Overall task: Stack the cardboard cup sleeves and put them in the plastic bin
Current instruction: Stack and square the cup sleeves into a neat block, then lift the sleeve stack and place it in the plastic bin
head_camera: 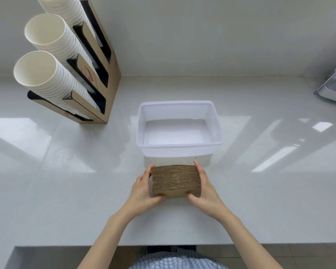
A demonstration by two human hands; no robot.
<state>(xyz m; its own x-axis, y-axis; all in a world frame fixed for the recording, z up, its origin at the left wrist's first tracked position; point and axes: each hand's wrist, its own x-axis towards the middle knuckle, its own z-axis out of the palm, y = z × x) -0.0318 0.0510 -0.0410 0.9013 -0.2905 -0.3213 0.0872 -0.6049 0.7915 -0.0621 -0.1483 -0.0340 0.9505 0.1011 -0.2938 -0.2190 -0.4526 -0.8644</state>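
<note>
A neat stack of brown corrugated cardboard cup sleeves point(175, 179) is held between both hands just in front of the plastic bin point(179, 146). My left hand point(144, 191) grips the stack's left end and my right hand point(204, 191) grips its right end, thumbs under the near edge. The bin is translucent white, rectangular and holds nothing. It stands on the pale counter just beyond the stack.
A cardboard cup dispenser point(97, 82) with three tilted columns of white paper cups point(47, 74) stands at the back left. A grey object point(334, 84) sits at the right edge by the wall. The counter's front edge point(163, 244) runs below my forearms.
</note>
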